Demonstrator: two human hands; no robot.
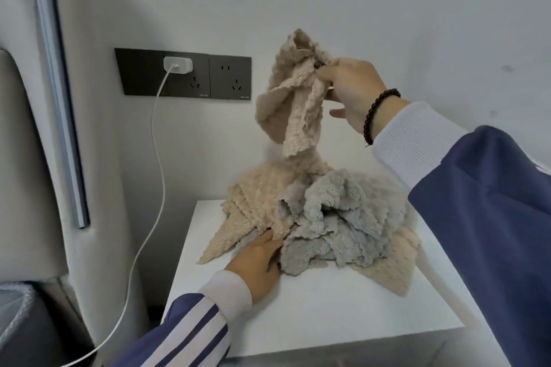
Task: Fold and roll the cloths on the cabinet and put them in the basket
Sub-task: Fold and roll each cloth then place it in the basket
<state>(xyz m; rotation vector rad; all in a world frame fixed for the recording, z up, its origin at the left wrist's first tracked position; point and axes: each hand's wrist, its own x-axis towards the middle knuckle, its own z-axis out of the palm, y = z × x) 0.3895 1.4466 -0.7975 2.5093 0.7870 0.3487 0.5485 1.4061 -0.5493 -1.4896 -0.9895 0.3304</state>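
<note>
Head view: right hand (353, 89) pinches a beige cloth (293, 98) aloft; left hand (258, 265) grasps the pile (328, 223). Cabinet (328, 316) front lies bare. Socket (183, 73) lettering is unreadable.

Legible text: none. The dark socket panel (183, 73) on the wall carries small pale markings at the lower right corner of each outlet plate, too small and blurred to read. The white charger (175, 64) plugged into it shows no readable label or brand.
</note>
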